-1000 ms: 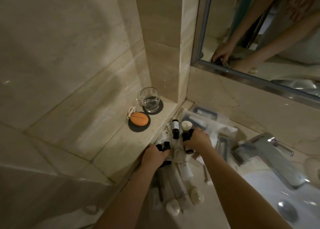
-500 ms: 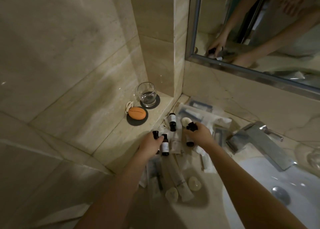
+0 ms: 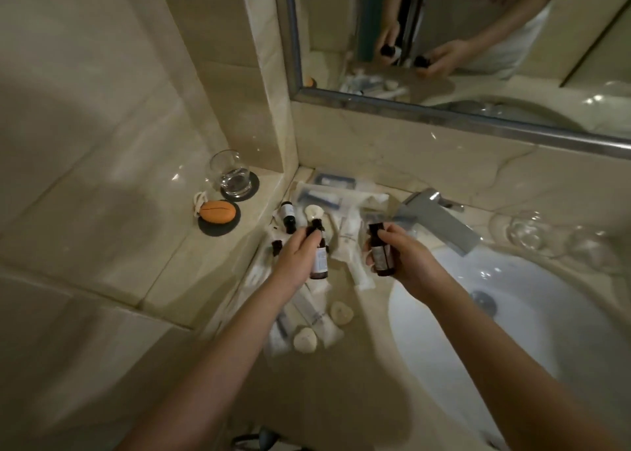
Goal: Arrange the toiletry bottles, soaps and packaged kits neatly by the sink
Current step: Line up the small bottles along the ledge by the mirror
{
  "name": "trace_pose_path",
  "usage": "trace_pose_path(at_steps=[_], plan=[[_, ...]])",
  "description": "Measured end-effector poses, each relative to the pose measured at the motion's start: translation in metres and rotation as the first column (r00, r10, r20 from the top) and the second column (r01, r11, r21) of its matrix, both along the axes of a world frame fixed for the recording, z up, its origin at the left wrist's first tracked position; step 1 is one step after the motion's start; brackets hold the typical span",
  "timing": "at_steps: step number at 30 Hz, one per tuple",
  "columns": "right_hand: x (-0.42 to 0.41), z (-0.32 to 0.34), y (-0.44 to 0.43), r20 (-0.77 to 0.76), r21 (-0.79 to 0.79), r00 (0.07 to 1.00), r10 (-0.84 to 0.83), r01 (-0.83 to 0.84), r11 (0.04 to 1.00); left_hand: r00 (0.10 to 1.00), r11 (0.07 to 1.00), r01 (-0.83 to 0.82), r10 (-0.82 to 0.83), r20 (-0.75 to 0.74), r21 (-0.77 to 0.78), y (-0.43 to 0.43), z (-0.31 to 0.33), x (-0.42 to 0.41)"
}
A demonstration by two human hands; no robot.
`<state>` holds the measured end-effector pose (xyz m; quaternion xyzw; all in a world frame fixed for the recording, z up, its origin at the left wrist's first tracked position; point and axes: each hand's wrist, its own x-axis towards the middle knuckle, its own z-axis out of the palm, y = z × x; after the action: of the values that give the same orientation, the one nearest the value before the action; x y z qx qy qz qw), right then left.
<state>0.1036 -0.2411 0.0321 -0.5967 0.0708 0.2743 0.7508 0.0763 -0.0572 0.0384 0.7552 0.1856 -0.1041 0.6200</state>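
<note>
Each hand grasps one small dark brown bottle, left hand [image 3: 295, 256] and right hand [image 3: 404, 257], both lifted over the scattered pile on the beige stone desk [image 3: 341, 382], caps pointing away.

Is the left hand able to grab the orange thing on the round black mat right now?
Probably not yet. The left hand grips a brown bottle, so its fingers are busy. Nothing stands between it and the orange thing, though.

1. The print on the left bottle [image 3: 320, 262] and right bottle [image 3: 381, 257] is too blurred to read.
2. The left forearm [image 3: 235, 341] hides part of the packets [image 3: 280, 338] at centre.
3. A dark object [image 3: 254, 442] is cut by the bottom edge.
</note>
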Motion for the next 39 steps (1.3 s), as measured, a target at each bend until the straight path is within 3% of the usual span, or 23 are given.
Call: trace_pose_path(at_steps=[8, 18, 24, 28, 39], plan=[[-0.04, 0.019, -0.086, 0.108, -0.19, 0.984, -0.144, 0.163, 0.968, 0.985, 0.982, 0.169, -0.165, 0.055, -0.081, -0.087, 0.005, -0.003], [-0.076, 0.038, -0.244, 0.15, -0.17, 0.928, -0.342, 0.365, 0.915, 0.914, 0.916, 0.402, -0.4, 0.072, -0.011, -0.236, 0.022, -0.007], [-0.086, 0.047, -0.346, 0.261, -0.289, 0.863, -0.432, 0.497, 0.818, 0.881, 0.893, 0.448, -0.45, 0.148, 0.048, -0.343, 0.032, 0.013], [-0.085, 0.042, -0.409, 0.34, -0.377, 0.797, -0.498, 0.601, 0.705, 0.86, 0.878, 0.468, -0.478, 0.178, 0.1, -0.408, 0.028, 0.027], [-0.054, -0.015, -0.514, 0.376, -0.516, 0.719, -0.584, 0.686, 0.512, 0.839, 0.85, 0.488, -0.52, 0.16, 0.198, -0.534, -0.012, 0.06]])
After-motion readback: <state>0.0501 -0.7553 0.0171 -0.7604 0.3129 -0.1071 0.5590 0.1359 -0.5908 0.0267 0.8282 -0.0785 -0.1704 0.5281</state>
